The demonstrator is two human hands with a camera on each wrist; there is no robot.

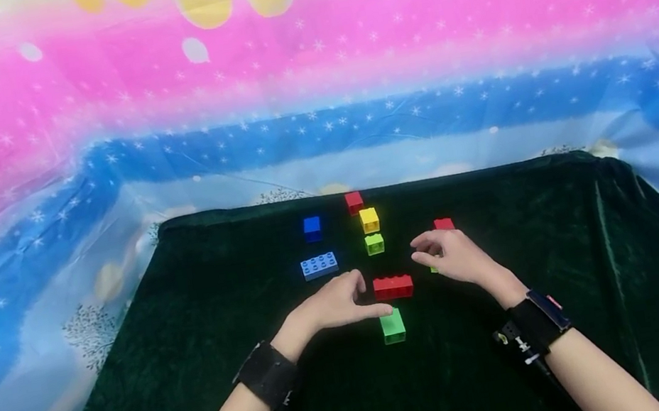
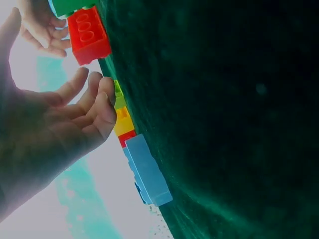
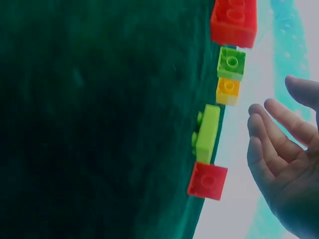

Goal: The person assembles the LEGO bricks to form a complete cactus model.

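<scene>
On the dark green surface [image 1: 191, 313], nearest to us, stands the green block [image 1: 393, 328], with the long red block [image 1: 393, 288] just behind it. Our left hand [image 1: 335, 303] is at their left, its fingers loosely bent and its thumb stretched well apart from them. The thumb's tip overlaps the far edge of the green block in the head view; from this angle we can't be sure whether it touches or only hovers above.

Our right hand [image 1: 460, 256] is held to the right of the long red block, fingers gently curved and thumb apart from them. It partly hides a lime block [image 1: 434, 269], and a right red block [image 1: 444, 223] shows just past its knuckles.

Farther back we see a rough line: a small yellow-green block [image 1: 375, 245], a yellow block [image 1: 369, 221] and a far red block [image 1: 354, 202]. To their left lies a light blue block [image 1: 320, 266], studs up, with a dark blue block [image 1: 312, 229] behind it. We wear a black band on each wrist. Beyond the surface hangs a pink and blue sheet [image 1: 307, 65] patterned with snowflakes.
</scene>
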